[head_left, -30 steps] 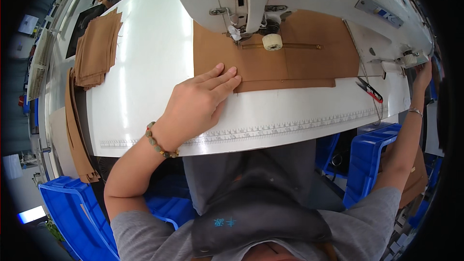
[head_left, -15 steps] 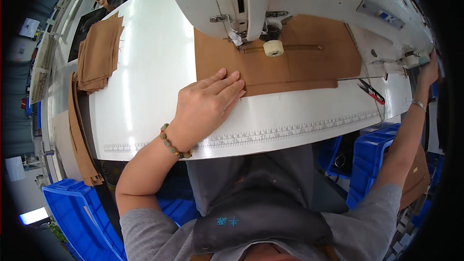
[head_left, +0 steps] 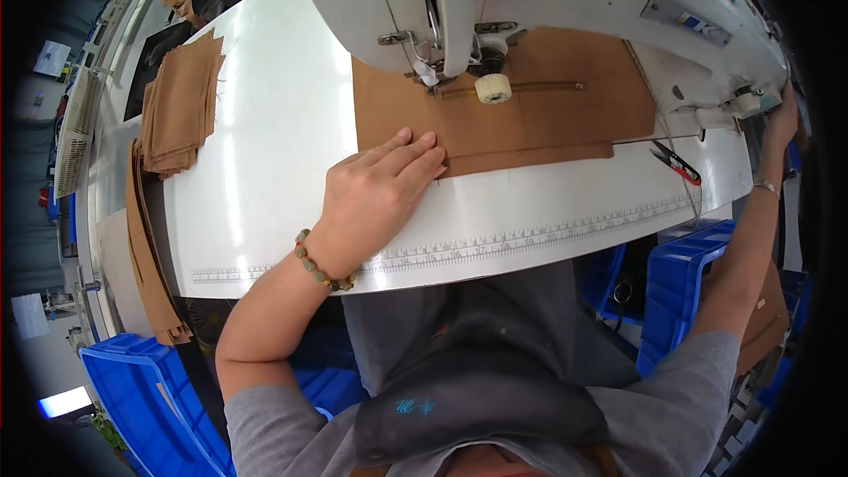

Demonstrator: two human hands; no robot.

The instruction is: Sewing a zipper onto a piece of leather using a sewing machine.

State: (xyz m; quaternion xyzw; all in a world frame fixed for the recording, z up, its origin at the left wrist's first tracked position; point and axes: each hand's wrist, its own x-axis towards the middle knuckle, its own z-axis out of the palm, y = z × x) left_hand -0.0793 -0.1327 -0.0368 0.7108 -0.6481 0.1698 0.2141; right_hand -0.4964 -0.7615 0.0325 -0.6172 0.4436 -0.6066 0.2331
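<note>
A brown fabric panel (head_left: 565, 128) with a zipper (head_left: 530, 87) set into it lies on the white table under the sewing machine head (head_left: 389, 0). My left hand (head_left: 378, 196) rests on the panel's near left corner, palm down with fingers stretched out, a beaded bracelet at the wrist. The presser foot area (head_left: 430, 84) is by the zipper's left end. My right arm reaches far along the right side, and my right hand (head_left: 781, 119) is at the right end of the machine; its fingers are hidden behind the machine's edge.
Red-handled thread snips (head_left: 678, 164) lie right of the panel. A ruler strip (head_left: 459, 250) runs along the table's near edge. Stacked brown pieces (head_left: 181, 102) sit on the left, with brown strips (head_left: 146, 256) hanging beside them. Blue bins (head_left: 146, 389) stand lower left and right.
</note>
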